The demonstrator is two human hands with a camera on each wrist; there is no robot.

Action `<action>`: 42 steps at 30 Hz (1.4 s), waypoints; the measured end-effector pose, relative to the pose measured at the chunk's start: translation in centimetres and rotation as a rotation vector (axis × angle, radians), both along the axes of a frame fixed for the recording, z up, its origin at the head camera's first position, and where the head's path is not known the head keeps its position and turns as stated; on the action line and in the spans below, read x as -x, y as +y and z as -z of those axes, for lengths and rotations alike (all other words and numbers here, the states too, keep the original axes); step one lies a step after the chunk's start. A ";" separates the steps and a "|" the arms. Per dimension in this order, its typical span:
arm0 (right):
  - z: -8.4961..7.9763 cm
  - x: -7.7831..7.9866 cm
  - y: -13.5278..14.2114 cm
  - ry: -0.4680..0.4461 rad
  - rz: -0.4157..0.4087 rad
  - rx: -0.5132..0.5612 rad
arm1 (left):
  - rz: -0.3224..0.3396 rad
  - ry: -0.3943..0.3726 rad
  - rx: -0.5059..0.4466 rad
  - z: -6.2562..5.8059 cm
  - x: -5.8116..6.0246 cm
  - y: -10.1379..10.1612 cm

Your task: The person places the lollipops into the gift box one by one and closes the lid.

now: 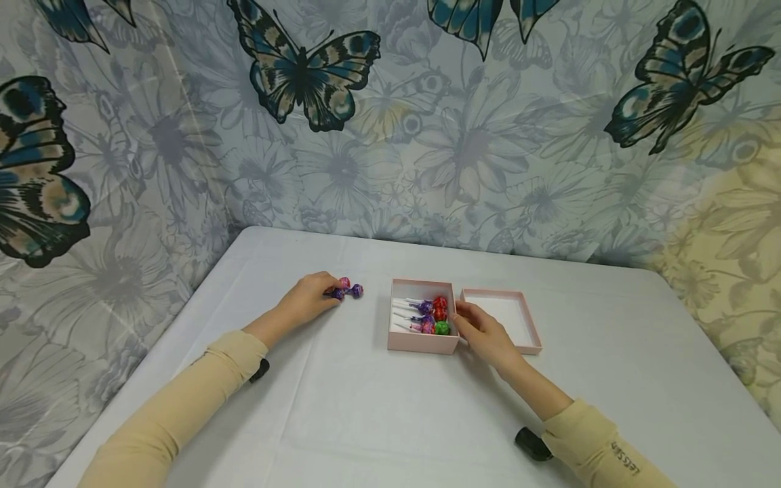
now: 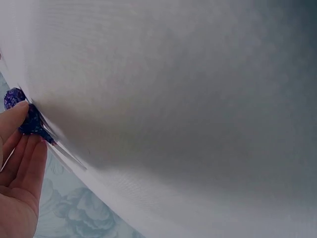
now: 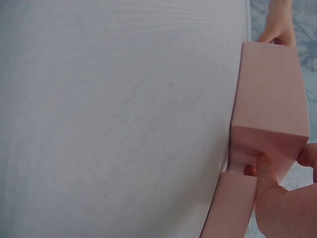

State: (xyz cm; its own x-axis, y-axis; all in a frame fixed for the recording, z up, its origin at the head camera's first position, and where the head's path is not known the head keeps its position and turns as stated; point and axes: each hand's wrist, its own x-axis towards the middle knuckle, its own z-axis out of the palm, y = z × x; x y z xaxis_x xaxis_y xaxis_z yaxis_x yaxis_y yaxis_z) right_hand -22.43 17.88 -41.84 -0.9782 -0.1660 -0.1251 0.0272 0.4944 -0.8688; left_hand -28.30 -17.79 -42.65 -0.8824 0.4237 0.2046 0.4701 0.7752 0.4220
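Observation:
My left hand (image 1: 310, 298) is at a small group of lollipops (image 1: 356, 291) on the table, left of an open pink box (image 1: 421, 343). In the left wrist view, its thumb and fingers pinch a purple-wrapped lollipop (image 2: 32, 121) whose white stick points away from the hand. My right hand (image 1: 488, 335) holds the box's right wall, with one finger against the outside and another digit at the rim. Inside the box lie several lollipops (image 1: 441, 310) with red, purple, pink and green wrappers, their sticks pointing left.
A pink box lid (image 1: 529, 325) lies inside-up just right of the box, close to my right hand. The white table (image 1: 366, 413) meets a butterfly-patterned cloth (image 1: 390, 176) behind and at the sides. Dark wrist devices (image 1: 533, 444) show below both sleeves.

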 end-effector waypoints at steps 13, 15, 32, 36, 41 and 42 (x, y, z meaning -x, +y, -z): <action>0.1 -0.1 0.0 0.009 0.000 -0.015 | 0.003 0.030 -0.099 0.1 -0.6 -0.1; 0.1 -0.1 0.0 0.009 0.002 -0.016 | 0.007 0.032 -0.158 0.1 -0.8 0.0; 0.2 0.0 0.1 0.006 -0.007 -0.020 | -0.080 -0.135 -0.578 -0.5 -2.5 1.6; 0.1 -0.1 0.1 0.018 -0.017 -0.016 | -0.130 -0.184 -0.629 -1.0 -2.9 2.1; 0.0 -0.2 0.1 0.018 -0.014 -0.016 | -0.139 -0.212 -0.686 -1.6 -3.1 2.8; 0.1 -0.2 0.1 0.018 -0.015 -0.017 | -0.138 -0.208 -0.691 -1.7 -3.2 2.9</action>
